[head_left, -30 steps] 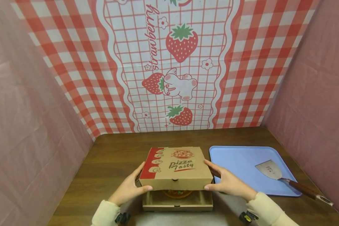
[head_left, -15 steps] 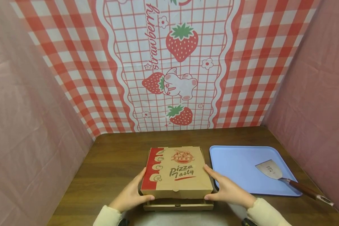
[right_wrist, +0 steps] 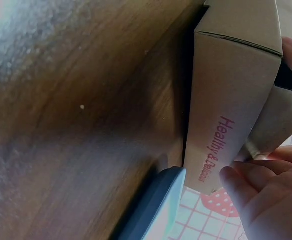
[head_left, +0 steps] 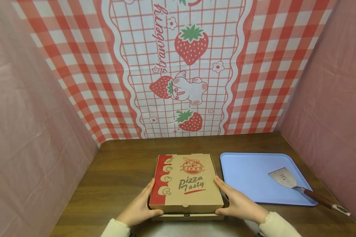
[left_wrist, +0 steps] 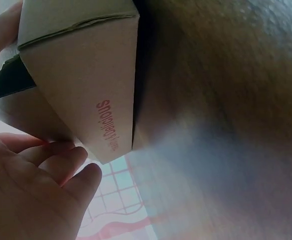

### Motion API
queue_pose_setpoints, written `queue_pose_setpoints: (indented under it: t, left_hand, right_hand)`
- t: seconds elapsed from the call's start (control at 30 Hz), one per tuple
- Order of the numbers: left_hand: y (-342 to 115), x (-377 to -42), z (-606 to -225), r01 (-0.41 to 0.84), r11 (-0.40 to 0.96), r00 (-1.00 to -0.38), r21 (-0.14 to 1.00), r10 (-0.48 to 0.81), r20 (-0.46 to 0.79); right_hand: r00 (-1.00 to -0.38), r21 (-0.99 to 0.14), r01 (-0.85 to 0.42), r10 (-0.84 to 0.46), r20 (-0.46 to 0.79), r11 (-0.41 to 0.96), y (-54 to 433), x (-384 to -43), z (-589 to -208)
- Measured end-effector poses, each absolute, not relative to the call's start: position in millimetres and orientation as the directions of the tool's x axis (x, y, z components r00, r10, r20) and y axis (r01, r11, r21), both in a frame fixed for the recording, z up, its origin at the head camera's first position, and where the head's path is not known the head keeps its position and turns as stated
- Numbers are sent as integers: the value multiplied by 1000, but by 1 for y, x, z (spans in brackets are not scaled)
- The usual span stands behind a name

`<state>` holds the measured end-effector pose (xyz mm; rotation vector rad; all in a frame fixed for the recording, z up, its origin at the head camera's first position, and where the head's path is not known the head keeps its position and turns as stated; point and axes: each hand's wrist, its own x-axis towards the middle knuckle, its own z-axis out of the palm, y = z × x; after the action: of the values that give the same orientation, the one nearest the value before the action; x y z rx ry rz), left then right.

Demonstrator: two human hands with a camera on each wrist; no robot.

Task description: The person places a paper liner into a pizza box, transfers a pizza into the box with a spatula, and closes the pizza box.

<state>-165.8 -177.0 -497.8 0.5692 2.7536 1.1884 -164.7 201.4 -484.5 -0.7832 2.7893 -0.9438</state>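
Note:
A cardboard pizza box lid with a red strip and "Pizza Tasty" print lies nearly down over the box base. A thin gap still shows along the front. At the lid's left side my left hand grips it, thumb at the front corner and fingers along the side. My right hand holds the opposite side the same way. Both wrist views show the base's printed side wall with a dark gap under the lid near the thumb. Whatever is inside the box is hidden.
To the right of the box lies a light blue tray. A metal spatula with a wooden handle rests across it, the handle overhanging its right edge. The wooden table ends at a checked strawberry cloth behind.
Both hands have lowered the lid's front edge toward the base. The pizza seen inside a second ago is now covered. The tray and spatula have not moved.

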Motion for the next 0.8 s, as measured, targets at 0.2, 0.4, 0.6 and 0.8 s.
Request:
queue_pose_setpoints:
  t: [0.2,0.4,0.6,0.8]
  left_hand:
    - [-177,-165,-498,291,628,-928,721,368,54]
    - [-174,-162,-498,268,630,-935,729,353,39]
    - [-168,-161,-495,239,675,-953,698,299,37]
    - [-165,-163,-495,278,711,-948,645,312,65]
  right_hand:
    - [-863,-579,-444,-500,71,684,202,-164,-487]
    - [-872,-557,-443,-483,86,702,199,-161,-487]
    - [-898,-569,-398,-433,80,720,193,-160,-483]
    - [-900,-531,-401,-430,75,747,190,-160,-482]
